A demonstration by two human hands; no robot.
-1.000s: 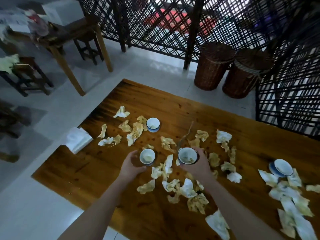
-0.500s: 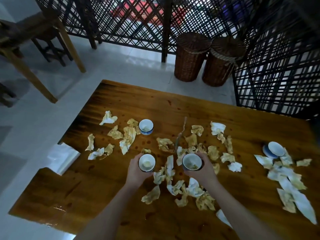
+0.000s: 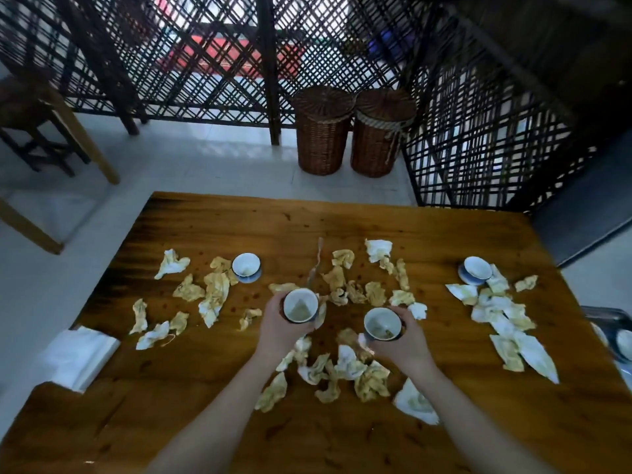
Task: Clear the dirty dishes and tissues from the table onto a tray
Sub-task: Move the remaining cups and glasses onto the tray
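1. The head view looks from above the near edge of the tabletop (image 3: 444,227), forward and steeply down.
2. It is close: the left hand (image 3: 277,333) and right hand (image 3: 405,348) sit mid-frame.
3. The wide lens also takes the floor (image 3: 205,159) and lattice screen (image 3: 205,63) beyond.

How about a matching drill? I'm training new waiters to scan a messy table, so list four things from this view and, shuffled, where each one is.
Things:
A. left hand
B. right-side cup
C. wicker baskets
D. white napkin stack

Places:
1. on the floor past the table
2. on a blue saucer by the right tissue pile
3. at the table's left edge
4. gripping a used cup

Pairs: A-4, B-2, C-1, D-3.
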